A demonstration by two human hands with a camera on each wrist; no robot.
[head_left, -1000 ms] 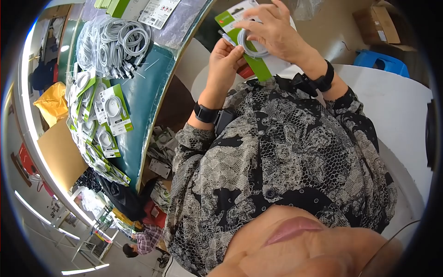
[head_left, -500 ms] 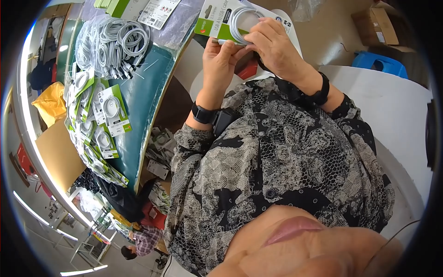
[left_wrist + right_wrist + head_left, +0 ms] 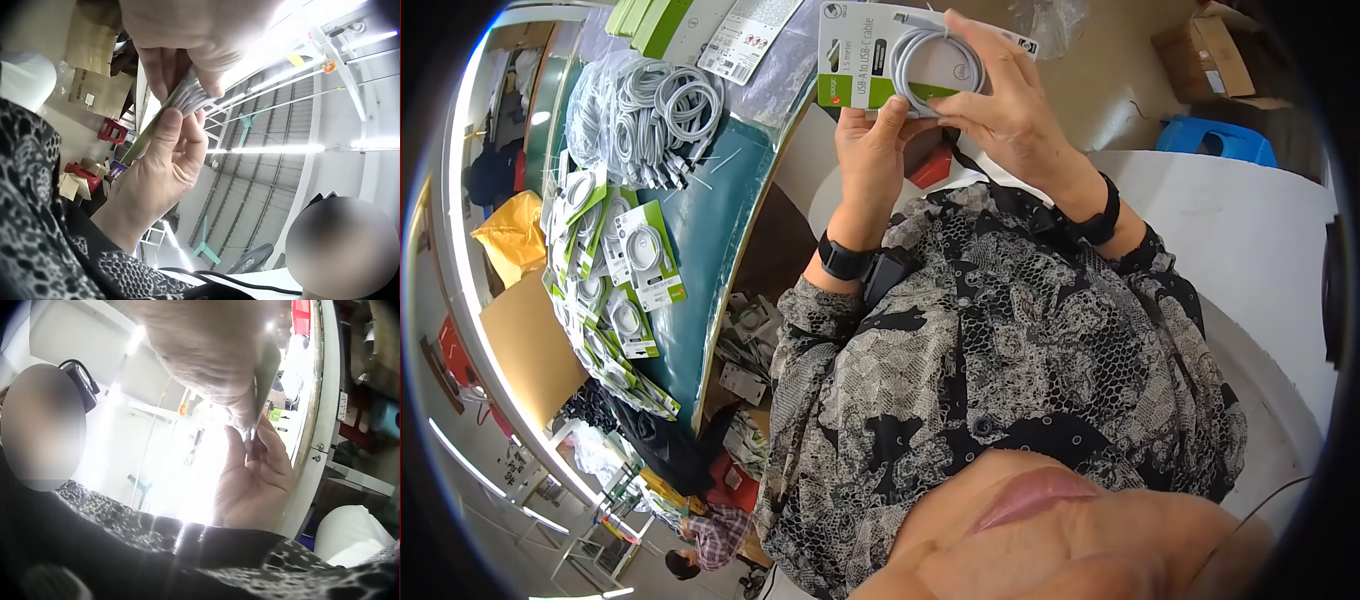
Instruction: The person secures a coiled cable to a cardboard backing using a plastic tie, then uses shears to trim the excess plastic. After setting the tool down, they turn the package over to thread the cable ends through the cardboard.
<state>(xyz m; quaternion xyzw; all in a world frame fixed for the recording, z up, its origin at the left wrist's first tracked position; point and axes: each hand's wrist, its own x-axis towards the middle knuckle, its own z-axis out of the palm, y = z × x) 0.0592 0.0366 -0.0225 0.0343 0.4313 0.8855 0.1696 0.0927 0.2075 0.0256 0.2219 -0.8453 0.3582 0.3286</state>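
A white and green USB-A to USB-C cable card (image 3: 860, 50) is held up in both hands at the top of the head view. On its front lies a coiled grey-white cable (image 3: 907, 80), with an end along the coil's upper side. My left hand (image 3: 870, 165) pinches the card's lower edge, thumb in front beside the coil. My right hand (image 3: 1025, 115) grips the coil and card from the right, fingers at the coil's upper right and thumb at its bottom. In the left wrist view, the card (image 3: 147, 134) appears edge-on between the hands.
On the green table (image 3: 730, 180) to the left lie a bag of loose coiled cables (image 3: 645, 100), a pile of carded cables (image 3: 615, 265) and a stack of cards (image 3: 660, 25). A blue stool (image 3: 1220, 140) and a cardboard box (image 3: 1200, 60) stand at the right.
The card has turned from tilted to nearly level, its printed front now showing. The cable end beside my left thumb no longer sticks out there. My right hand has shifted to the coil's right side.
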